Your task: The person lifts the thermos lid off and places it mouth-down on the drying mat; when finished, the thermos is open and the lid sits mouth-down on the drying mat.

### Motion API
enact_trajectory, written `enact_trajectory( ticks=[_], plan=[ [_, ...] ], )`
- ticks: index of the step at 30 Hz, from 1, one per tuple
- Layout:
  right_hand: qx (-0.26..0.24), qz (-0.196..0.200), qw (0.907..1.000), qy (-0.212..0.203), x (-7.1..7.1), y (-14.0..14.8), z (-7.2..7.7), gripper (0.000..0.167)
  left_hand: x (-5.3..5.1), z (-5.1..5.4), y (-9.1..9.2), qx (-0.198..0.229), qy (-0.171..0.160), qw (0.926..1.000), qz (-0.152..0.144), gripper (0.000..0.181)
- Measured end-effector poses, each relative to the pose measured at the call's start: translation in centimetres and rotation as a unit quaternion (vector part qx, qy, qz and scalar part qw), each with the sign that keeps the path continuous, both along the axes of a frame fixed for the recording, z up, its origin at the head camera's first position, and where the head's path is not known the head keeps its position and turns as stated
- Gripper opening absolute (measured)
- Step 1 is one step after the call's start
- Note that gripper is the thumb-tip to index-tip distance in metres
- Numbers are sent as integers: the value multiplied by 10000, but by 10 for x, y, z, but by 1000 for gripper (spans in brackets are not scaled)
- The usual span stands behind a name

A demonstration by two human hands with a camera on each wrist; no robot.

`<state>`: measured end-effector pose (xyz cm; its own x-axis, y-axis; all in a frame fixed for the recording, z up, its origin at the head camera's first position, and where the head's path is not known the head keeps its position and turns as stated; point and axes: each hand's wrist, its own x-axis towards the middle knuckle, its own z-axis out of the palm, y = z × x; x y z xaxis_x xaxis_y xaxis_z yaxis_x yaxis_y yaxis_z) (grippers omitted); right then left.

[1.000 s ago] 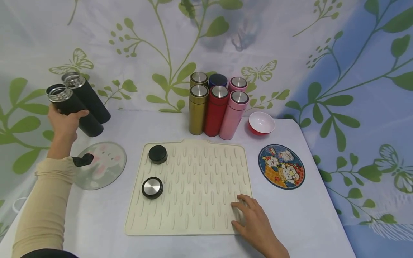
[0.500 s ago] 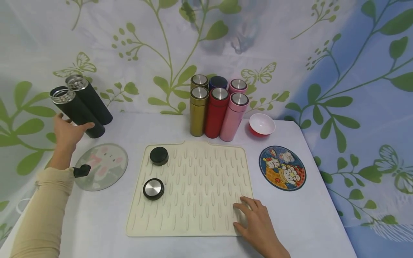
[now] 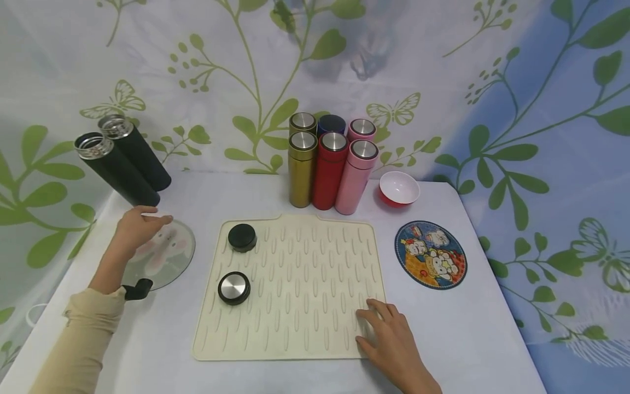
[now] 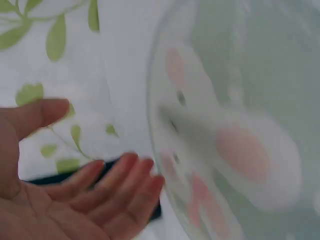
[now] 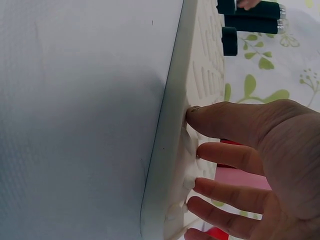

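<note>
Bottles [image 3: 122, 176] in black, a pair with uncovered steel necks, stand side by side on a white-covered desk [image 3: 147, 339], at ten o'clock from a ridged cream mat [image 3: 295, 290]. A person's left hand [image 3: 136, 227], released with fingers extended, is just beside the nearer one's foot, above a round rabbit-print mat [image 3: 172, 268] at nine o'clock; contact with the bottle cannot be told. The right hand [image 3: 392, 345], grasping nothing, rests loosely bent fingertips on the cream mat at its four o'clock. On that mat lie a black lid [image 3: 242, 237], between ten and eleven o'clock, and a steel-topped lid [image 3: 233, 288] at nine. Six capped bottles [image 3: 327, 180] cluster toward one o'clock, a red-and-white bowl [image 3: 399, 189] sits at two, and a round cartoon mat [image 3: 430, 255] lies at three.
</note>
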<state>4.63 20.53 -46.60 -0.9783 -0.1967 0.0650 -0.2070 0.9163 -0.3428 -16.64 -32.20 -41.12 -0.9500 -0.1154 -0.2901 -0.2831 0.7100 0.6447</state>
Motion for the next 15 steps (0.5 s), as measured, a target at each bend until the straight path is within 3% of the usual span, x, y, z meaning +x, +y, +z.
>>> enact_trajectory(
  ticks=[4, 9, 15],
  plan=[
    [-2, -23, 10000, 24, 0, -1, 0, 47, -7, 4, 28, 264, 484, 9964, -637, 79],
    [-3, -31, 10000, 62, 1, -1, -4, 47, -20, 13, 66, 608, 1085, 9882, -894, 68],
    [19, -80, 10000, 44, 1, -2, -3, 47, -37, 18, 109, 1060, 1755, 9707, -1255, 57]
  ],
)
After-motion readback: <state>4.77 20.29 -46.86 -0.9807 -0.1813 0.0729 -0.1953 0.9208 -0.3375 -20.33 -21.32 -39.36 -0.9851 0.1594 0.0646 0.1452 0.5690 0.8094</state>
